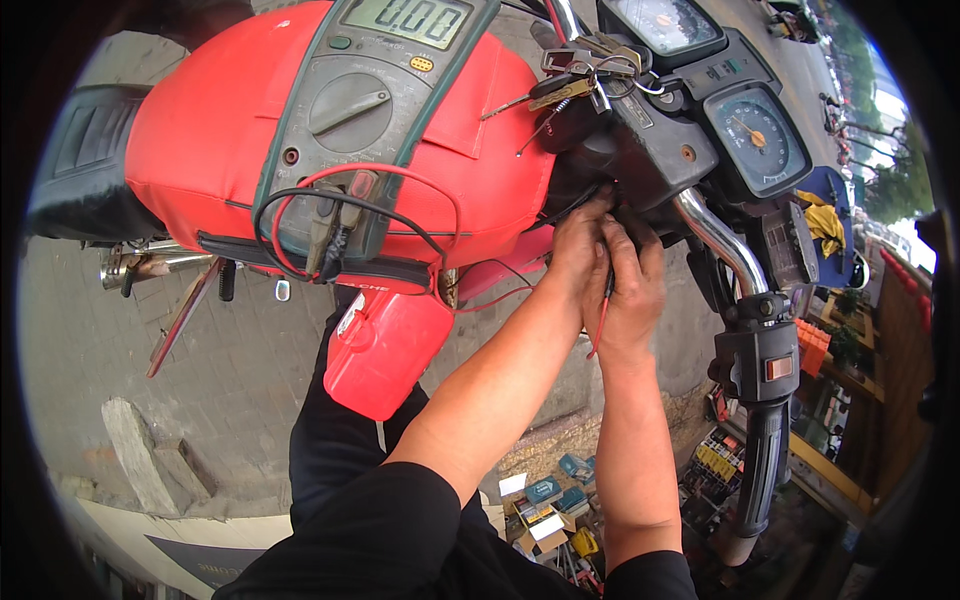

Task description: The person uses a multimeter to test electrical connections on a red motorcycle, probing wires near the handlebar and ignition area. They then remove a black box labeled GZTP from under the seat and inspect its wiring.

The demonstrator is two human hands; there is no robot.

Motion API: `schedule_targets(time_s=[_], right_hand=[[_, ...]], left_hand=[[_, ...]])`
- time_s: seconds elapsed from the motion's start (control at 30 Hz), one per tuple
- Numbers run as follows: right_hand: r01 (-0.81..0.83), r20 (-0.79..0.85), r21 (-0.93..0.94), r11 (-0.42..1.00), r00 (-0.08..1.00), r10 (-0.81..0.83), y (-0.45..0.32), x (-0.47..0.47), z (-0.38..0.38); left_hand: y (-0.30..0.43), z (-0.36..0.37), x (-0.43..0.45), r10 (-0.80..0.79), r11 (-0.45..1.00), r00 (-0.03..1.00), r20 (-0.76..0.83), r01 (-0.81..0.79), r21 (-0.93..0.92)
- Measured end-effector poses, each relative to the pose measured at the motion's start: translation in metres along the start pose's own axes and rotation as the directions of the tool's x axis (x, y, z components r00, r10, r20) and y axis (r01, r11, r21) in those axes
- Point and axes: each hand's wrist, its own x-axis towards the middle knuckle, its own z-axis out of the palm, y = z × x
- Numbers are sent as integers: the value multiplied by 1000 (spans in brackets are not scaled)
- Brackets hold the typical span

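Observation:
My left hand (576, 244) reaches under the instrument cluster of a motorcycle, its fingertips among black wires (574, 204) and partly hidden in shadow. Pressed against it, my right hand (634, 281) has curled fingers around a slim red-and-black test lead (601, 326), whose red end hangs by the wrist. What the fingertips touch is too dark to make out. A grey digital multimeter (352, 112) rests on the red tank cover (217, 127), its display showing digits. Its red lead (459, 206) and black lead (409, 219) loop over the cover; thin wires trail towards my hands.
A bunch of keys (592, 71) hangs at the ignition beside two gauges. The chrome handlebar (724, 232) ends in a black grip (761, 457) at the right. A red plastic jug (390, 352) hangs below the tank. Boxes (544, 517) and tools lie on the ground.

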Motion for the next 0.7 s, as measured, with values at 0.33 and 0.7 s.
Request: schedule_targets(time_s=[0.33,0.7], right_hand=[[-6,32,-113,994,999,10,-2,0,1],[123,-2,-125,984,992,-125,3,10,1]], left_hand=[[0,-2,3,5,999,999,-35,-7,-43],[0,4,7,118,992,992,-43,-119,-31]])
